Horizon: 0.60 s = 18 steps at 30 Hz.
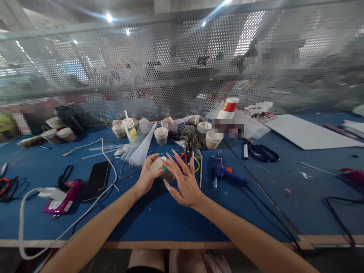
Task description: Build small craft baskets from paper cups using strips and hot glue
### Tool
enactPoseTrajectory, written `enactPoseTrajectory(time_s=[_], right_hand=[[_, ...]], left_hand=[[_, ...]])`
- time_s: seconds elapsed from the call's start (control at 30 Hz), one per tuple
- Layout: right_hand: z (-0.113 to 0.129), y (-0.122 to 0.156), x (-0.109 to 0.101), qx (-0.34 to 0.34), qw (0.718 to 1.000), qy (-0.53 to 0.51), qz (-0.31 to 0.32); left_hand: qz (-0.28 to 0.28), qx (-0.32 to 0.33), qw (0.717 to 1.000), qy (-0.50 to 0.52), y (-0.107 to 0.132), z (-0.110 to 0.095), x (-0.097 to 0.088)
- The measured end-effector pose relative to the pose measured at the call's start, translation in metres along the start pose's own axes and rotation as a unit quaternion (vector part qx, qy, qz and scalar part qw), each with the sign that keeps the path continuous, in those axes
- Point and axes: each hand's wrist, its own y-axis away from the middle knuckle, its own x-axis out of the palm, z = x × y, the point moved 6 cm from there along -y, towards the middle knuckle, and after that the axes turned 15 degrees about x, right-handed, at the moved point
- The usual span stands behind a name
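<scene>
Grips a small cup [158, 164] in the curled left hand [149, 174], at the blue table [170, 224]. Extends the right hand [184, 181], spread wide, partly overlapping the cup. Shows a pale, round top and greyish body.

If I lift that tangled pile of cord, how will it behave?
The pile of cord will probably sag, since its thin strands bend into loose loops. Overlapping loops may snag and lift as a clump. Pulled right, it could nudge the cup beside it.
</scene>
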Motion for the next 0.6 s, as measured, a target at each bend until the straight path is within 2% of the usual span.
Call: enactPoseTrajectory(time_s=[0.3, 0.47, 0.6], right_hand=[[-0.001, 0.000, 0.001, 0.004, 1.000, -0.013, 0.001], [-0.008, -0.002, 0.005, 0.007, 0.995, -0.098, 0.025], [-0.018, -0.003, 0.007, 0.042, 0.986, -0.162, 0.023]], left_hand=[[-0.005, -0.002, 1.000, 0.016, 0.000, -0.001, 0.000], [-0.005, -0.012, 1.000, 0.025, -0.001, -0.002, 0.001], [-0.009, -0.022, 0.999, 0.040, -0.003, -0.004, 0.003]])
